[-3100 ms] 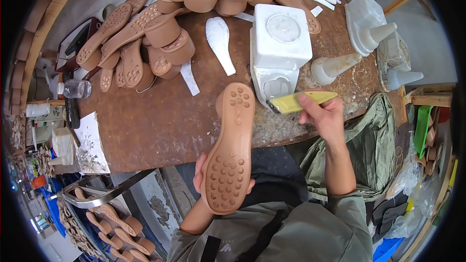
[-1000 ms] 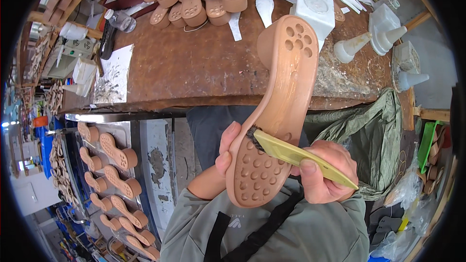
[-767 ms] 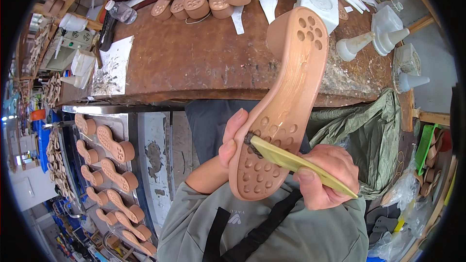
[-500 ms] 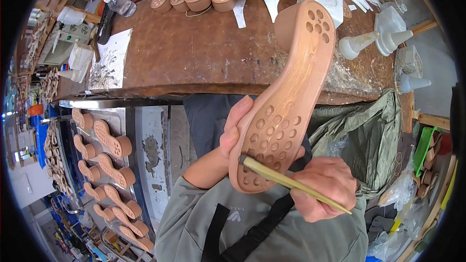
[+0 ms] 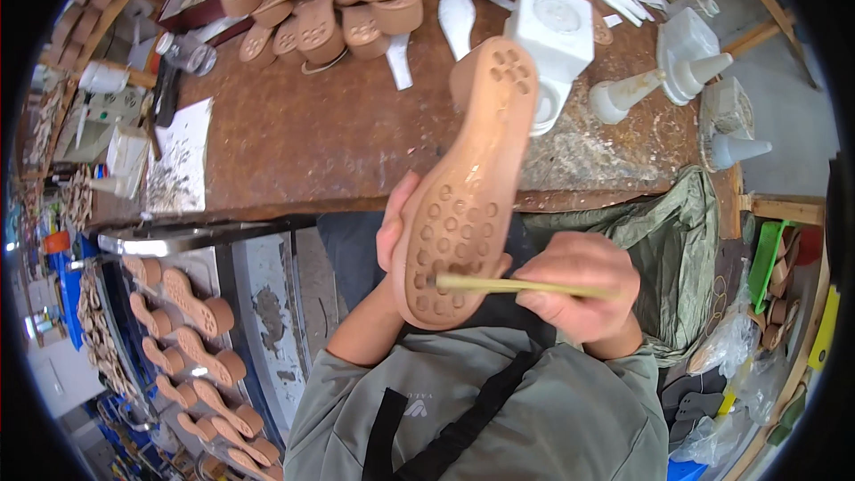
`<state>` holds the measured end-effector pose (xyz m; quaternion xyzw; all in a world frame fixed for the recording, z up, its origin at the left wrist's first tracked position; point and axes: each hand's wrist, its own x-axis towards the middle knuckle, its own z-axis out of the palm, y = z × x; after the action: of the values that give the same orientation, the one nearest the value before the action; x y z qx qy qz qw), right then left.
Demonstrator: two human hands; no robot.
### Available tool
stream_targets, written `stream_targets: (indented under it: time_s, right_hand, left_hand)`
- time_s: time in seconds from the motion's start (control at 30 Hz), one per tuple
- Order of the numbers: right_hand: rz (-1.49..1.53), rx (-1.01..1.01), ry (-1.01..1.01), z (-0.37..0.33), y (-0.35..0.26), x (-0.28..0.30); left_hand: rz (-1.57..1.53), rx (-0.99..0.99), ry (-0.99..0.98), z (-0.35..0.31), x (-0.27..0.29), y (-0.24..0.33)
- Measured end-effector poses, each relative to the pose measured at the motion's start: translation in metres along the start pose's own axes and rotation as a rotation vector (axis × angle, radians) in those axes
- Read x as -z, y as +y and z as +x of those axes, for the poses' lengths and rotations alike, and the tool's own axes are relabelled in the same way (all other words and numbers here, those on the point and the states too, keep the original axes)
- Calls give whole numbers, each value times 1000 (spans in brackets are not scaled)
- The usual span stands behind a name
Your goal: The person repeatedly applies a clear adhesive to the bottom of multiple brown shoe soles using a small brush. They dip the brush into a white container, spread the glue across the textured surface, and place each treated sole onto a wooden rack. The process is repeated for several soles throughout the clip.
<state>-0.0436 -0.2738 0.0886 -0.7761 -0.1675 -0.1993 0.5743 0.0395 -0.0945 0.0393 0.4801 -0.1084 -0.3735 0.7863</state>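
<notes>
A tan heeled shoe sole is tilted in front of me, with its round-dimpled face showing and its heel end pointing away. My left hand is closed round it from behind, fingers at its left edge. In my right hand is a thin wooden-handled brush, pinched and held almost level. The brush's dark tip lies over the dimples in the wide end of the sole; whether it touches is too blurred to tell. A wet shine shows along the sole's middle.
Beyond is a brown worktable with piled soles, a white square container and a nozzled bottle. More soles stand in rows on a metal rack at left. Green crumpled cloth hangs at right.
The view has shifted, with the table's things now further left. The brush has swung from slanting to nearly level, and its tip has moved inward from the sole's left rim.
</notes>
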Motion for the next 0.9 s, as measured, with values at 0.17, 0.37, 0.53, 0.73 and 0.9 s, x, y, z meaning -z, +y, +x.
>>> stream_targets:
  time_s: [0.17, 0.37, 0.53, 0.73, 0.9]
  right_hand:
    - [294, -470, 676, 2, 71, 44]
    - [-283, -405, 481, 0, 137, 57]
    - [-403, -410, 395, 8, 144, 53]
    - [-271, -475, 422, 9, 153, 51]
    - [136, -698, 561, 10, 151, 59]
  left_hand:
    - [1295, -764, 350, 45, 40, -51]
    - [1274, -742, 355, 66, 54, -40]
    - [962, -802, 377, 65, 61, -51]
    - [1069, -884, 373, 71, 60, -57]
    - [1273, -901, 404, 70, 64, -59]
